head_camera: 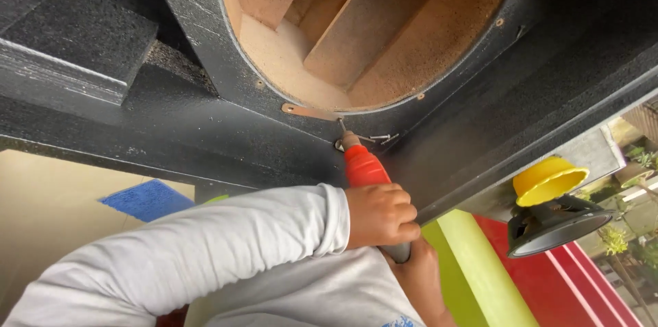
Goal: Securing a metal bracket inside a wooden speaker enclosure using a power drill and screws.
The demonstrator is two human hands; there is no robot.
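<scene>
My left hand (380,214), in a white long sleeve, grips the lower part of a red-handled screwdriver (363,166). My right hand (419,275) sits just below it, wrapped around the handle's dark butt end and partly hidden. The screwdriver's tip (341,125) touches the rim of a large round hole in a black textured speaker cabinet (226,128). A few loose screws (375,139) lie on the black face beside the tip. A small copper-coloured strip (307,112) sits on the hole's edge. Bare brown fibreboard panels (384,32) show inside the hole.
A loudspeaker driver with a yellow cone and black frame (554,214) sits at the right beside the cabinet's edge. A blue mat (147,198) lies on the pale floor at the left. Yellow-green and red surfaces (521,265) lie below; plants (634,231) grow at far right.
</scene>
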